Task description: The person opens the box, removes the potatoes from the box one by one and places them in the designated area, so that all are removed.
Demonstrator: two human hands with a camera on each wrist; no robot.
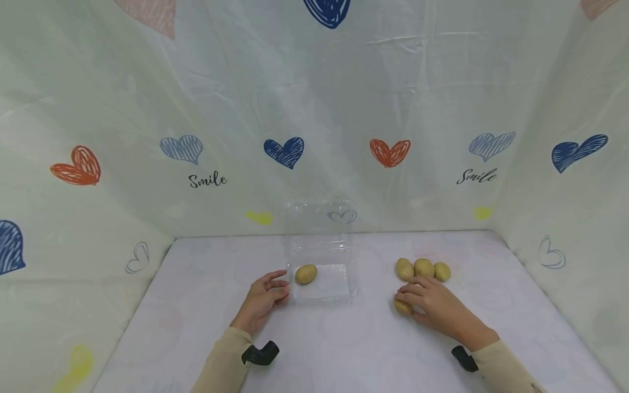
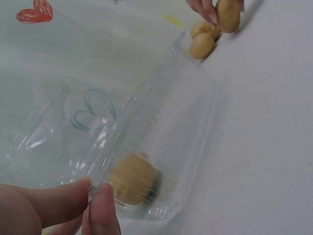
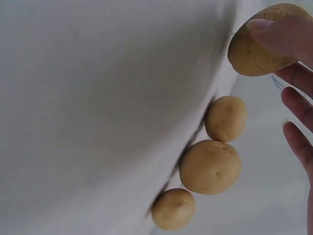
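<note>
The word "Smile" [image 1: 208, 179] can be read in black script on the pale backdrop [image 1: 334, 98], up and to the left of the clear plastic box [image 1: 334, 281]. A second "Smile" [image 1: 477, 175] stands up and to the right of the box, well apart from it. Printed hearts in blue, red and yellow surround the words, and one outlined heart [image 1: 342, 216] shows through the box's raised lid [image 1: 314, 224].

The left hand [image 1: 264, 297] is at the left side of the box, pinching its edge between thumb and finger. One potato [image 1: 306, 274] lies inside the left half of the box, just beside that grip, with the plastic wall between them.

The right hand [image 1: 434, 305] is well to the right of the box, holding a potato [image 3: 264, 46] with the thumb across one side and fingers at the other. Whether this potato touches the table [image 1: 373, 349] cannot be told. Three more potatoes [image 1: 423, 268] sit close together in a row, also right of the box, just beyond the right hand.
</note>
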